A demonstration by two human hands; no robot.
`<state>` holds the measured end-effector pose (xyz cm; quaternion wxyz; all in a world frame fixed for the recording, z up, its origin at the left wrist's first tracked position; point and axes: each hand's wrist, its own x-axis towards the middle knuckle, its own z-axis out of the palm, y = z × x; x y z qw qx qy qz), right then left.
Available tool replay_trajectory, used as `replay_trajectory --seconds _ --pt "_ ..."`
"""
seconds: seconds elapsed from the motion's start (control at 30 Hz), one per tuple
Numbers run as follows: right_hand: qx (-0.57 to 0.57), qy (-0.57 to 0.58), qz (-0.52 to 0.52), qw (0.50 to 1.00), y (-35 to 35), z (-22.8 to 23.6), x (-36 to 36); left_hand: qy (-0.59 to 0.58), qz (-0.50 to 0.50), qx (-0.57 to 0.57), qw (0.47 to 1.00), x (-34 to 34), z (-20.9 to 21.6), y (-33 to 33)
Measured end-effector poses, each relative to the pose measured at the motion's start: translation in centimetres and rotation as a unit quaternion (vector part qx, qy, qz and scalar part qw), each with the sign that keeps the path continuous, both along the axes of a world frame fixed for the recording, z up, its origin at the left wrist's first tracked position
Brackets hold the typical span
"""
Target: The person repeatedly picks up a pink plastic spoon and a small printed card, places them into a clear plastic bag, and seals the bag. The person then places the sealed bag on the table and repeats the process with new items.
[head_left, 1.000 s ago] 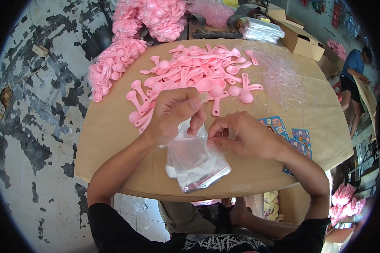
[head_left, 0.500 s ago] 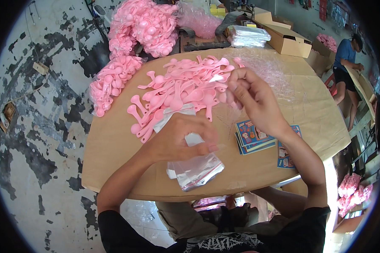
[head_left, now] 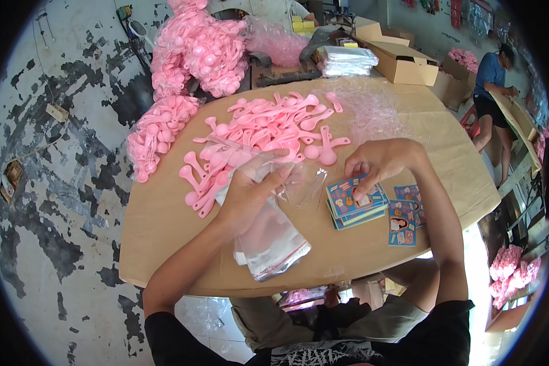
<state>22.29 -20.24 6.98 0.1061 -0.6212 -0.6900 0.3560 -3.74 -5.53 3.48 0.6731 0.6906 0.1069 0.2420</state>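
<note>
My left hand [head_left: 253, 195] is closed with thumb and fingers pinching a clear plastic bag [head_left: 250, 157], spread open-looking and partly blurred. Beneath that hand lies a pile of clear flat bags [head_left: 273, 244], each with a reddish strip along one edge. At the blue printed card stack [head_left: 361, 218], my right hand [head_left: 375, 165] has its thumb on the top card and its fingers curled at the far edge. Loose cards [head_left: 402, 224] lie right of the stack. Beyond both hands is a heap of pink plastic spoons [head_left: 262, 125].
Large clear bags full of pink spoons [head_left: 204, 58] stand at the far left edge of the brown-covered table [head_left: 165, 244]. Clear plastic scraps [head_left: 372, 113], a stack of packed bags [head_left: 348, 61] and a cardboard box [head_left: 409, 67] lie behind. Another person [head_left: 491, 79] works at far right.
My right hand has moved from beside the spoons down to the card stack. My left hand has risen slightly, with the clear bag now plainly visible in it. The view has shifted a little.
</note>
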Motion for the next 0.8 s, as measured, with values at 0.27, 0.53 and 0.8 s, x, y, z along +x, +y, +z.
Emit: replay_trajectory --seconds 0.27,0.53,0.8 --pt "0.012 -0.038 -0.076 0.996 0.5 1.1 0.3 -0.029 -0.008 -0.138 0.99 0.3 0.1 0.4" --pt "0.2 0.035 -0.125 0.971 1.0 0.3 -0.4 -0.08 0.031 -0.089 0.992 -0.1 -1.7 1.9" --pt "0.186 0.208 -0.163 0.946 1.4 0.4 -5.3 -0.119 0.087 -0.157 0.977 -0.1 -1.1 2.3"
